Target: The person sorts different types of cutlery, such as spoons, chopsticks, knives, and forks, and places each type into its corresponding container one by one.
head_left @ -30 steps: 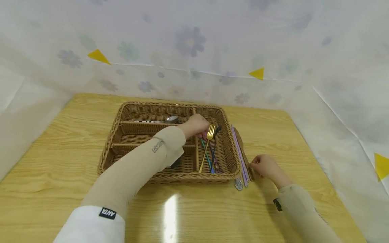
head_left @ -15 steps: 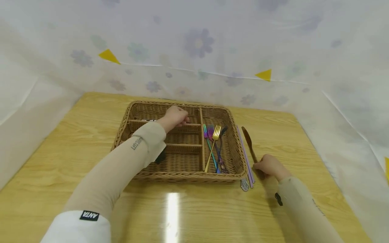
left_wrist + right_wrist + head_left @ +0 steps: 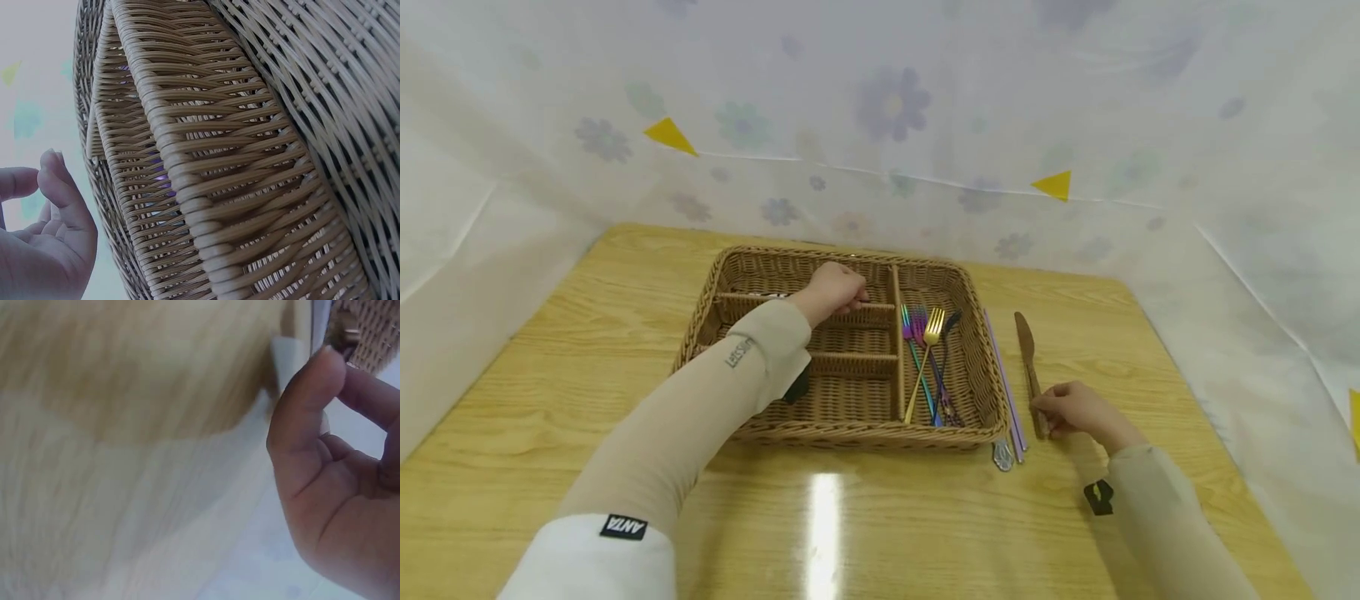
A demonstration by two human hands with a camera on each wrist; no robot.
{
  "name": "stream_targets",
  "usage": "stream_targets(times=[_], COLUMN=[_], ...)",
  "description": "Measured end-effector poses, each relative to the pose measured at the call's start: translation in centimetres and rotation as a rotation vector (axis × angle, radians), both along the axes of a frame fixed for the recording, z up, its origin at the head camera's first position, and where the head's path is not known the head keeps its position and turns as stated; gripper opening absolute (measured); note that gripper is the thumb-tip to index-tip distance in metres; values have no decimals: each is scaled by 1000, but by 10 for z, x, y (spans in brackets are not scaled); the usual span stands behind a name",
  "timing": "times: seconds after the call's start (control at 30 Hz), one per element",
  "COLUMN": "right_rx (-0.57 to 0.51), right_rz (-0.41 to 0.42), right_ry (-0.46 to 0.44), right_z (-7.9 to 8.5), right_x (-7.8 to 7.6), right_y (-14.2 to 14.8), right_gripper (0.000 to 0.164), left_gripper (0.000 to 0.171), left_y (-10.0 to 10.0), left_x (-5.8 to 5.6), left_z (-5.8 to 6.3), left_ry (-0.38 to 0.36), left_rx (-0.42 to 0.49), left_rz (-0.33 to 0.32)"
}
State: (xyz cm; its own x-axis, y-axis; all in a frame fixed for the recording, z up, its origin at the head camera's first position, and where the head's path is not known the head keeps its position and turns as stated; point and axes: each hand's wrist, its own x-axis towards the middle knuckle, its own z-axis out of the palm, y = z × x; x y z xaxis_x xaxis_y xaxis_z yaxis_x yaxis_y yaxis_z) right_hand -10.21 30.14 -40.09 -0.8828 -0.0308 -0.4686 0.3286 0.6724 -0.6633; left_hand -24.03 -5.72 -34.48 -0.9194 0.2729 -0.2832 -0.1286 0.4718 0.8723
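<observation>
In the head view, my right hand (image 3: 1075, 410) pinches the handle of a bronze-brown table knife (image 3: 1025, 337). The knife lies on the table with its blade pointing to the back. My left hand (image 3: 835, 290) hovers over the rear divider of a wicker cutlery basket (image 3: 865, 435), fingers loosely curled. Nothing shows between its thumb and finger in the left wrist view. A gold fork (image 3: 934, 323) lies in the right compartment with several rainbow and dark pieces. The patterned handle (image 3: 767, 295) in the rear compartment is partly hidden by my left hand.
Purple chopsticks (image 3: 1006, 387) lie along the basket's right side, left of the knife. An ornate silver handle (image 3: 1002, 456) pokes out by the basket's front right corner. Flowered white sheeting (image 3: 887, 150) surrounds the wooden table (image 3: 925, 525).
My left hand has gone from the fork compartment leftward to the rear divider, then stayed. My right hand has slid the knife to the right, away from the chopsticks.
</observation>
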Motion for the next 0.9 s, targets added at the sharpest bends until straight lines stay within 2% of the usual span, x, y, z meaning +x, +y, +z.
stream_targets(times=[0.17,0.33,0.6,0.9], right_rx=[-177,-296,-360,-368], right_rz=[14,31,76,136], right_ry=[-13,8,79,91], right_z=[4,12,31,51], right_x=[-2,-1,2,3], right_y=[6,6,-8,-32], right_gripper=[27,24,23,20], left_gripper=[30,30,31,34], left_y=[-1,-3,-6,3], left_x=[1,1,0,-1], left_z=[2,5,7,8], left_ry=[3,-11,-38,-48], left_rx=[-5,34,78,113], left_rz=[-8,-15,-3,-27])
